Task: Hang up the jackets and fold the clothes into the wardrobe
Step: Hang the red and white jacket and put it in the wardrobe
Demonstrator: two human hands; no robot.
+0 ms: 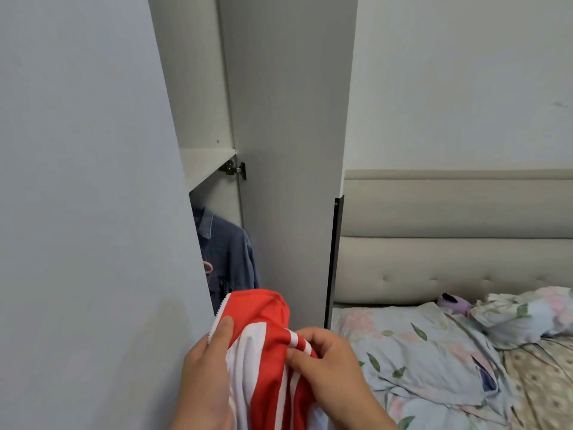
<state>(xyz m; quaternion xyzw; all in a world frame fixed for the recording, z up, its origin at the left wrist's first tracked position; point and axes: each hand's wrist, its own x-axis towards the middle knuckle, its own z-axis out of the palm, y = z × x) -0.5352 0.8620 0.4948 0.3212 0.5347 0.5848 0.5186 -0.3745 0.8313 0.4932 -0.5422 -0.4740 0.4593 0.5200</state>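
Observation:
A red jacket [263,346] with white stripes and a white zip is held up low in the middle of the view. My left hand [206,373] grips its left edge by the zip, thumb on top. My right hand [328,364] pinches the striped cuff or collar trim. Behind it, the wardrobe [210,162] stands with its door [288,150] swung open. A blue denim jacket [226,256] hangs inside below a shelf, with a pink hanger [207,267] showing at its front.
A grey wardrobe panel [86,197] fills the left side. To the right is a bed with a floral cover [434,355], a crumpled floral bundle [527,315], a purple item [454,302] and a beige padded headboard [449,243].

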